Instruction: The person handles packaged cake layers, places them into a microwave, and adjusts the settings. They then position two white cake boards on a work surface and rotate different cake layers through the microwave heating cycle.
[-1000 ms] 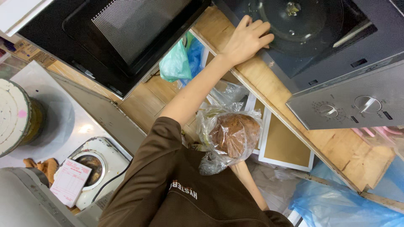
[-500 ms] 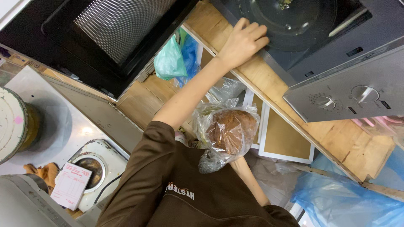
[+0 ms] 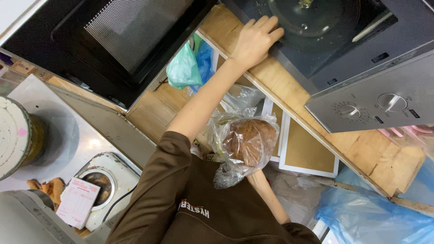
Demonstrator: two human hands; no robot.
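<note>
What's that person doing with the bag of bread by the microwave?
A person in a brown shirt stands at an open microwave. One hand rests on the front edge of the oven, beside the round glass plate inside. The other hand is mostly hidden under a clear plastic bag with something brown and round in it, like a loaf, and holds it up below the wooden shelf. The microwave door hangs wide open. The bag has not gone in yet.
</note>
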